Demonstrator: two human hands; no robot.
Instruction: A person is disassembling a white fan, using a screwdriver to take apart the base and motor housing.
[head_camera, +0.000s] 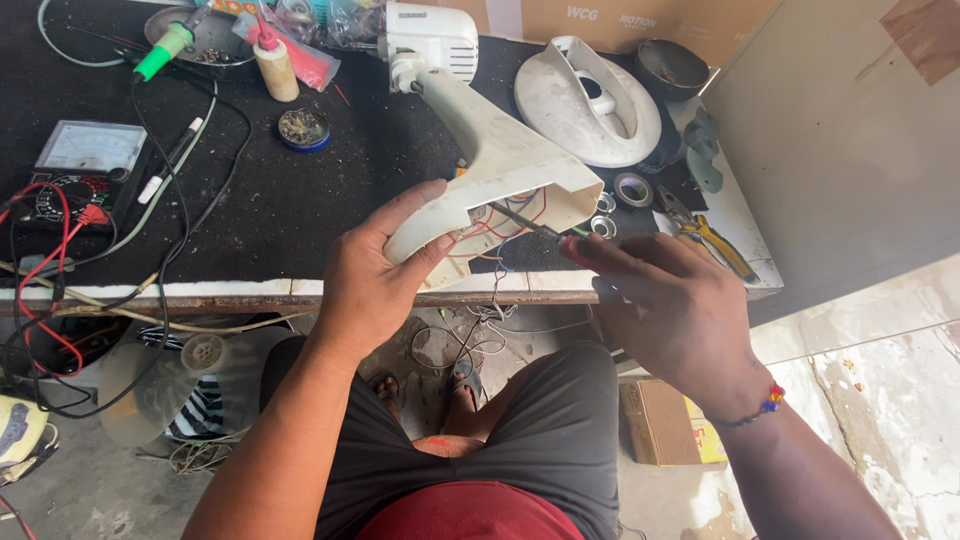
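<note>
At the bench edge: a white fan stand housing lies tilted on the black mat.
Long axis: runs from the motor mount at upper left, far from the person, down to the open base at lower right.
Open base: faces the person, red and blue wires showing inside.
Left hand: closed around the housing's lower edge, thumb on top.
Right hand: gripping a screwdriver, tip pointing up-left into the opening.
Nearby: yellow-handled pliers, a multimeter.
</note>
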